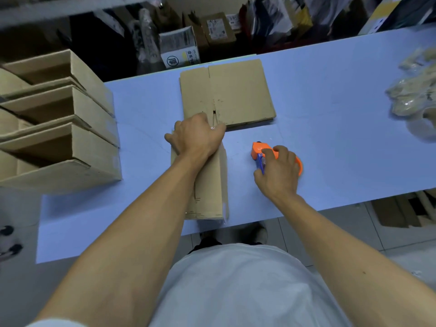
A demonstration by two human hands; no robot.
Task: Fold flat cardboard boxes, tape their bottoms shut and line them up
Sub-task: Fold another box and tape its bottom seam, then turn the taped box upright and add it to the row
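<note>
One view only, the head camera, looking down on a blue table [330, 128].

Head view. The box in work [210, 185] stands folded up at the near edge of the table, directly before the person, its upturned face carrying a flap seam that runs away from the body; that is the long axis. The left hand [197, 135] lies over the far end of this box, fingers bent down over the far edge and pressing; whether they close round the edge is hidden by the hand itself. A glint of clear tape shows at that far end, beside the knuckles.

The right hand [278, 171] is just to the right of the box, on the table, apart from the cardboard. Its fingers are curled over an orange tape dispenser [262, 149], which rests on the table surface with its nose pointing away from the body.

Judgement: the left hand is the nearer one, already on the box, so any shift falls to it, sideways to the left toward three assembled boxes [61, 128] that stand in a row at the left edge, open sides facing left.

A flat stack of unfolded cartons [238, 90] lies just beyond the box, touching or nearly touching its far end. Clear plastic wrapping [415, 90] sits at the far right.
</note>
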